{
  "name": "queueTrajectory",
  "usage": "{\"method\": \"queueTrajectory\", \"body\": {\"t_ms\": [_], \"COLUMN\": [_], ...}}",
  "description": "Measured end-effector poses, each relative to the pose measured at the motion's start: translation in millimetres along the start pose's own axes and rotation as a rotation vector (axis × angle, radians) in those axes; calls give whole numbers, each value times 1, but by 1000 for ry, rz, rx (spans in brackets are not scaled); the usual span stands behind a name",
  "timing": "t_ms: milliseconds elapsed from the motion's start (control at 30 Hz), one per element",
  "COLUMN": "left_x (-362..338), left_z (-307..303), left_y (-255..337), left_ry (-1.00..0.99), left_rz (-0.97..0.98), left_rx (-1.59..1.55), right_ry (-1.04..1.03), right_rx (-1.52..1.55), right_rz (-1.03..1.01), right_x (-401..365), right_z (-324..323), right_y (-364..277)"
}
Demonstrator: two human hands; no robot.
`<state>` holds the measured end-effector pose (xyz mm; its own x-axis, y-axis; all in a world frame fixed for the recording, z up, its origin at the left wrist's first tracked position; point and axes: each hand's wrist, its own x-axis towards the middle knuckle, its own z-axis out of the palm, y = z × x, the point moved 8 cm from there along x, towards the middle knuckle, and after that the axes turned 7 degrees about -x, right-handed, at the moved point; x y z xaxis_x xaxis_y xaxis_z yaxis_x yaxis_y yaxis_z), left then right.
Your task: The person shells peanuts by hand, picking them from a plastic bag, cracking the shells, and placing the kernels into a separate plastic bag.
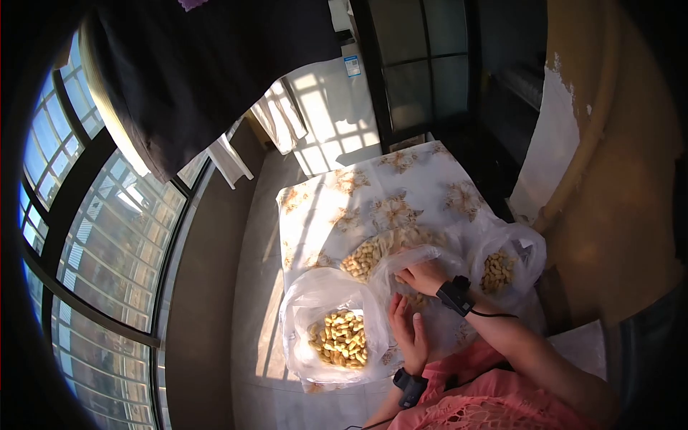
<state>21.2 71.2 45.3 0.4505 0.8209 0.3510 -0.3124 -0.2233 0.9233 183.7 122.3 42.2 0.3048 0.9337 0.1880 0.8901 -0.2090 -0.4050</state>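
Note:
My right hand (424, 276) reaches over the middle clear plastic bag (428, 254), its fingers curled down at the bag's mouth. What they hold, if anything, is hidden. My left hand (408, 333) rests upright against the near side of the same bag, fingers stretched and thumb apart, holding nothing visible. Some peanuts (417, 299) show between the two hands. Just beyond the bag lies a heap of unshelled peanuts (362, 261) on the flowered tablecloth (393, 208). A black band with a small device sits on each wrist.
To the left stands an open plastic bag (297, 304) with sunlit peanuts (340, 340). Another plastic bag (529, 247) on the right holds peanuts (497, 272). Dark cloth (208, 64) hangs overhead at the upper left. A barred window (122, 244) lines the left side.

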Motion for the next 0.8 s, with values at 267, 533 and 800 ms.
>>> {"method": "queueTrajectory", "body": {"t_ms": [267,533,800], "left_x": [-1,2,6], "left_z": [-1,1,-7], "left_y": [-5,-2,-34], "left_ry": [-32,-12,16], "left_rz": [-12,-13,-171], "left_rx": [34,94,9], "right_ry": [163,114,26], "right_rx": [137,13,70], "right_rz": [-136,20,-8], "right_x": [-82,-86,-64], "right_z": [-52,-58,-33], "right_y": [-25,-10,-7]}}
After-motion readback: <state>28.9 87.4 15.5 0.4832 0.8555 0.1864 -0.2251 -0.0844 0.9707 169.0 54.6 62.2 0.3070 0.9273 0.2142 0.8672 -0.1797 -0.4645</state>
